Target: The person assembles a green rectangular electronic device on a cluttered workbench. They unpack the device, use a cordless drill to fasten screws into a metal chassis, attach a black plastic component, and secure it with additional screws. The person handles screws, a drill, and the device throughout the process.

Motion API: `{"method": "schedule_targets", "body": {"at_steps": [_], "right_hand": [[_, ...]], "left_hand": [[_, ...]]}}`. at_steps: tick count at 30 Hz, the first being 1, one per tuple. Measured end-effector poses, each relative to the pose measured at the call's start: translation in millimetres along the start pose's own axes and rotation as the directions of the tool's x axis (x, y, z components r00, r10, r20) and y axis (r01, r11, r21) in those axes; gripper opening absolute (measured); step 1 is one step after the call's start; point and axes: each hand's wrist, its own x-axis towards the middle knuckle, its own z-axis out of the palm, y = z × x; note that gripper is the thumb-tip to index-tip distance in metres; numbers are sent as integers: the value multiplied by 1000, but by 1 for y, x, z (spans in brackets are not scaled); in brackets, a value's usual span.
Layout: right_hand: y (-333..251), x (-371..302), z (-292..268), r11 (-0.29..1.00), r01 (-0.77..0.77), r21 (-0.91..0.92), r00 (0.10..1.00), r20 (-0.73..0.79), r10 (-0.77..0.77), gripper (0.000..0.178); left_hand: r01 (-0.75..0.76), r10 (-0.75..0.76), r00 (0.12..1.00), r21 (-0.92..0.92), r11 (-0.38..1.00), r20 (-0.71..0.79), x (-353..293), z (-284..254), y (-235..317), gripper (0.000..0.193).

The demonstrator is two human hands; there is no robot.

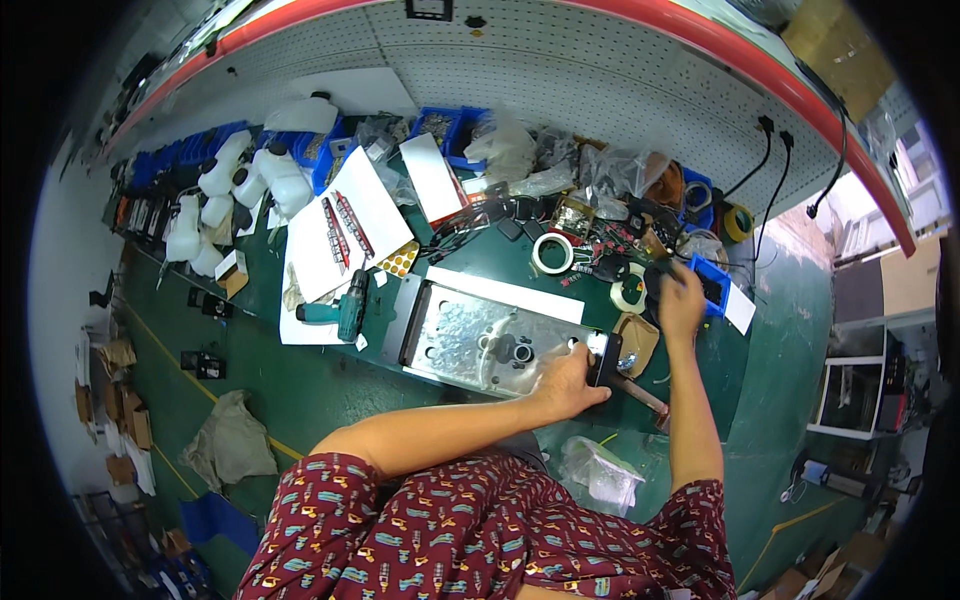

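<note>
- The right end of the tray (pixel 452 340) is clasped by the left hand (pixel 566 386), thumb apart from fingers; steadying seems in hand.
- The tray is set at the bench's (pixel 735 370) near edge.
- Farther right, the blurred right hand (pixel 683 302) is held beside the bin (pixel 712 270); finger state cannot be told; careful picking seems called for.

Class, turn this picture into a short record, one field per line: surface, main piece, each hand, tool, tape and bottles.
Surface: green workbench, cluttered
Main piece: shallow metal tray, silver, near the bench's front edge
Left hand: on the tray's right-hand end
Right hand: blurred, beside a small blue bin; whether it holds anything cannot be told
Tool: teal and black power drill, left of the tray
Tape: white roll, lying beyond the tray
Bottles: several white bottles, toward the far left
</note>
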Motion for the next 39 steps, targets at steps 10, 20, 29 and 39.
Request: {"method": "schedule_targets", "body": {"at_steps": [10, 20, 29, 39], "right_hand": [[-256, -53, 225, 142, 921, 364, -201, 752, -627, 50], [-284, -67, 240, 341, 860, 378, -305, 919, -251, 13], [-315, -8, 205, 407, 913, -36, 66, 996, -61, 34], [-199, 49, 125, 747, 516, -419, 686, 724, -68, 36]], "left_hand": [[31, -30, 997, -13, 999, 69, -4, 20, 25, 59], [-308, 285, 950, 233, 923, 129, 21, 42, 23, 27], [-662, 249, 684, 441, 606, 685, -76, -44, 30, 73], [-742, 243, 670, 643, 191, 701, -118, -227, -56, 47]]}}
